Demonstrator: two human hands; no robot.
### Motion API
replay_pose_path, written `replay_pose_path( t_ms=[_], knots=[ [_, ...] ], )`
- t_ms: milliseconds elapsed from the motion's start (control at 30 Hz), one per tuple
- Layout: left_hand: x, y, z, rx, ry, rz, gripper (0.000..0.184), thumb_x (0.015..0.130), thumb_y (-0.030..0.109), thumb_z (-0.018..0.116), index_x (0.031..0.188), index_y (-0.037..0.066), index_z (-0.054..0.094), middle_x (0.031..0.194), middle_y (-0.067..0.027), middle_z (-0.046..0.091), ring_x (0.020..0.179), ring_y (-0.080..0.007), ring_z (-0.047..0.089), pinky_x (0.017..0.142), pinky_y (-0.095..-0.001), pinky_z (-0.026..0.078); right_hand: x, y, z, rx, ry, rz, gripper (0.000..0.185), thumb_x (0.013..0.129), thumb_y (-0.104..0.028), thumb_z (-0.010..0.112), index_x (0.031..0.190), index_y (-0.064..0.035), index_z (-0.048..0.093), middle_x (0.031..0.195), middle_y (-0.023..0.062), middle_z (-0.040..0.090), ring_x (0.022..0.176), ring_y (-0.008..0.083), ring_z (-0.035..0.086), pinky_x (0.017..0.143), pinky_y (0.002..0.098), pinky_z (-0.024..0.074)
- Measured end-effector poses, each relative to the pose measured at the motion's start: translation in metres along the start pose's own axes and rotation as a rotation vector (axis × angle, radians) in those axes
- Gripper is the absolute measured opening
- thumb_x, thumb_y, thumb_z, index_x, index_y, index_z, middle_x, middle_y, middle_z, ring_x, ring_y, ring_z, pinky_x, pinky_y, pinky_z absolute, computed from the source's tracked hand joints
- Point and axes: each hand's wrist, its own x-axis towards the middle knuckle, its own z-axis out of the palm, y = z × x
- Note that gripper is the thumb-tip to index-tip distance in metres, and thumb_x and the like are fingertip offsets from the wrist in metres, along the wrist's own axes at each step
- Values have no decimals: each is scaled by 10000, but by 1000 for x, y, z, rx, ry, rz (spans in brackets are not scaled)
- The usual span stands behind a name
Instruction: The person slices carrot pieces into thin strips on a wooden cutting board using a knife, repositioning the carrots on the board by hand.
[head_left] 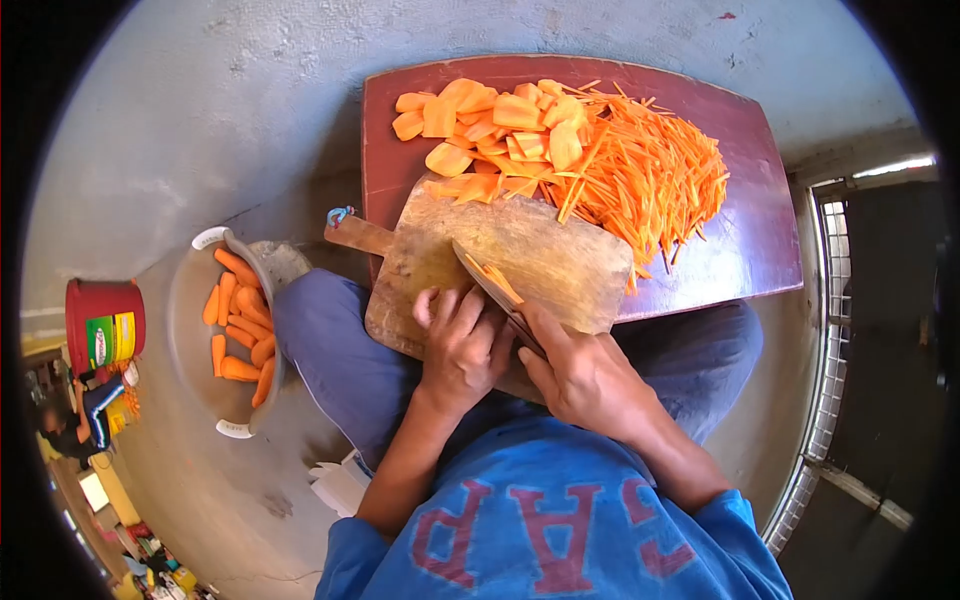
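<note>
My right hand (592, 385) is wrapped around the handle of a kitchen knife (487, 283), its blade angled up and left over a wooden cutting board (425, 255). A few thin carrot strips (500, 283) lie along the far side of the blade. Close beside the blade, my left hand (465, 345) rests on the board with its fingers curled; whatever is under them is hidden. Beyond the board are a pile of carrot slices (520, 112) and a large heap of carrot sticks (655, 170), touching each other.
The board sits partly on a dark red table (740, 240), partly over my lap. On the floor at left is a grey basin (187, 365) with several peeled carrots (240, 325). Beyond it are a red bucket (85, 300) and another person (75, 425). A barred door (832, 330) stands at right.
</note>
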Motion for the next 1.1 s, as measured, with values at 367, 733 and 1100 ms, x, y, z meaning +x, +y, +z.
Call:
replay_pose_path(
  t_ms=[367,733,1100],
  knots=[
    [2,2,3,33,41,28,352,882,104,832,1229,48,844,1375,-122,732,1277,-335,680,1230,-696,343,2,11,7,27,49,-23,581,1068,-126,738,1561,70,503,1020,328,778,802,552,759,676,586,620],
    [-2,0,1,39,32,23,327,852,105,825,1175,66,861,1347,-101,741,1269,-338,693,1226,-695,320,2,4,8,18,-6,1,494,1098,-134,695,1503,55,485,1010,333,778,844,563,759,697,605,613],
    [-4,-2,4,26,52,13,316,859,105,827,1170,56,857,1327,-106,749,1260,-329,701,1208,-689,338,-6,6,1,9,-2,19,550,1059,-103,740,1549,34,528,1081,338,770,905,558,766,745,595,627]
  ],
)
